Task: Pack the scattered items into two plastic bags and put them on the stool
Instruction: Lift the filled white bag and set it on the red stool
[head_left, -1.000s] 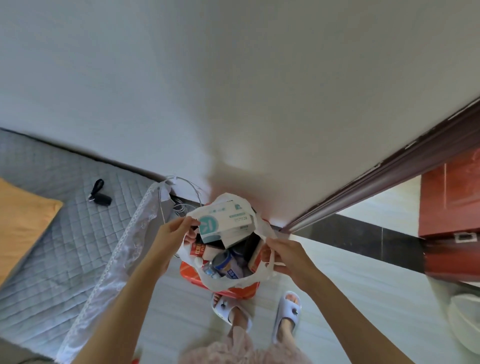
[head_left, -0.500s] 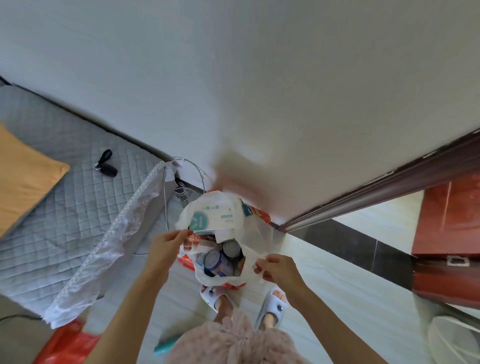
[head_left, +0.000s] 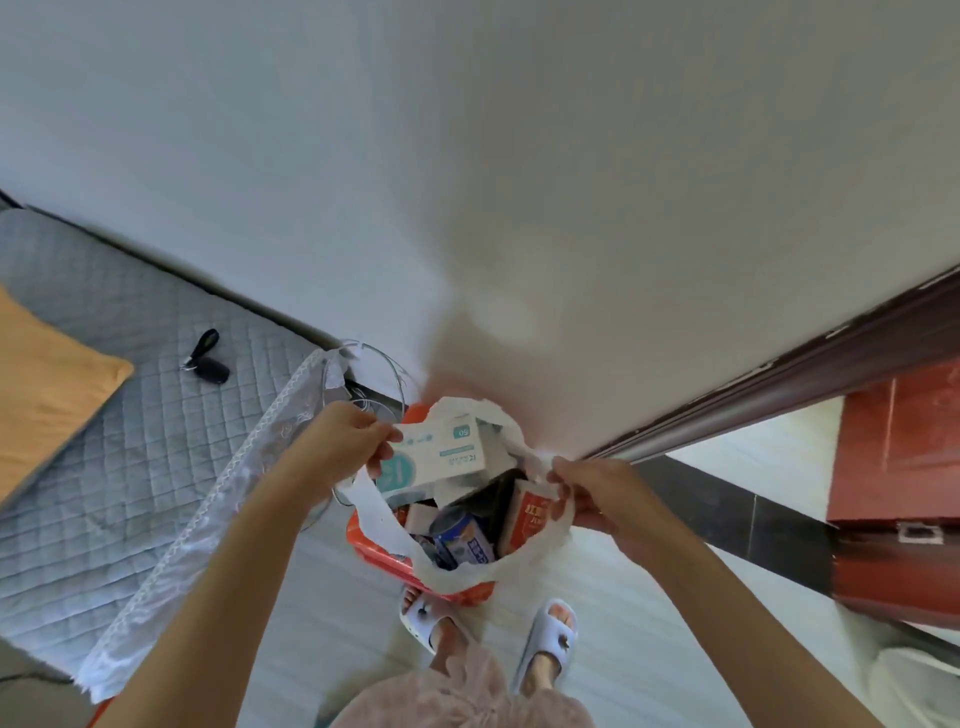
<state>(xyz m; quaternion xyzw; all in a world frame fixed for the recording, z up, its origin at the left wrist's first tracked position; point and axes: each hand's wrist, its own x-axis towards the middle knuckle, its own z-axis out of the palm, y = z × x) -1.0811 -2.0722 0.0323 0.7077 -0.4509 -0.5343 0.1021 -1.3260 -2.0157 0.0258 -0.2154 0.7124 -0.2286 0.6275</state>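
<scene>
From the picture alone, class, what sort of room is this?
Probably a bedroom at home: a quilted grey mattress with an orange pillow lies by a plain wall, beside a dark door frame.

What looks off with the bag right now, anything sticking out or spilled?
The white-and-teal box lies tilted across the mouth of the white plastic bag, poking above the rim rather than sitting down among the can and red carton. Left hand and right hand hold the handles apart. Nothing has spilled.
</scene>
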